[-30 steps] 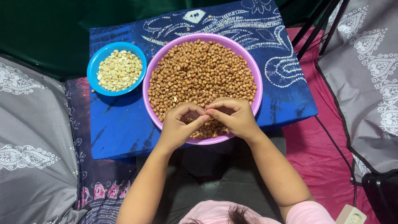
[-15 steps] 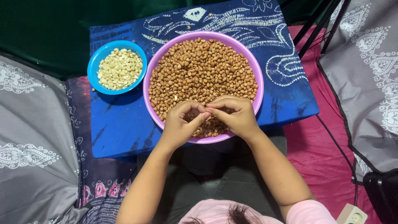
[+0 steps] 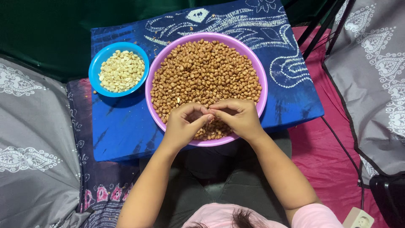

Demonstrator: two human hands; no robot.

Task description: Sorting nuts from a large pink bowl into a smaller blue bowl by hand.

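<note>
A wide pink bowl (image 3: 152,74) full of brown unpeeled peanuts (image 3: 206,71) stands on a low table covered with a blue patterned cloth (image 3: 122,131). Over the bowl's near side, my left hand (image 3: 183,124) and my right hand (image 3: 236,116) meet fingertip to fingertip, pinching a peanut between them. What the fingers hold is mostly hidden. To the left stands a smaller blue bowl (image 3: 96,67) with pale peeled peanuts (image 3: 121,71).
Grey patterned cushions lie at the left (image 3: 29,139) and at the right (image 3: 371,76). A pink sheet (image 3: 329,156) covers the floor on the right, with a black cable (image 3: 350,156) and a white socket strip (image 3: 357,219) on it. Bits of skin dot the cloth's far edge.
Both hands stay over the bowl's near side with their fingertips working together; the fingers have shifted only slightly. The bowls have not moved.
</note>
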